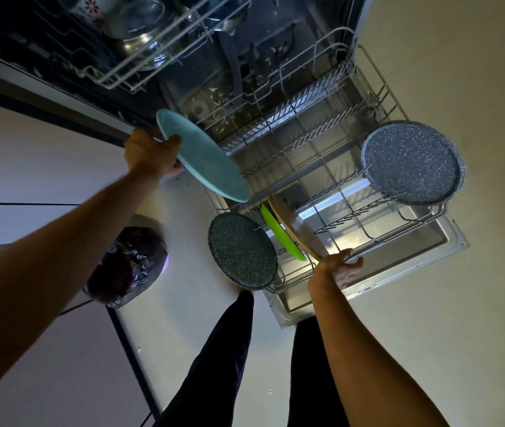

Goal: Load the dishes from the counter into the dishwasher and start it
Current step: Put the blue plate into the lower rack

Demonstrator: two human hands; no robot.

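My left hand (152, 154) grips a teal plate (205, 158) by its rim and holds it tilted above the left edge of the pulled-out lower rack (331, 167). My right hand (339, 268) holds the edge of a tan plate (294, 226) that stands in the rack's front tines. Beside it stands a green plate (280, 234), then a small speckled grey plate (242, 251) at the rack's front left. A larger speckled grey plate (413, 163) leans at the rack's right end.
The dishwasher door (399, 260) lies open under the rack. The upper rack (140, 53) is slid out above, with glassware and a patterned mug. A bin with a dark crumpled bag (128, 266) stands on the floor at left. My legs are below.
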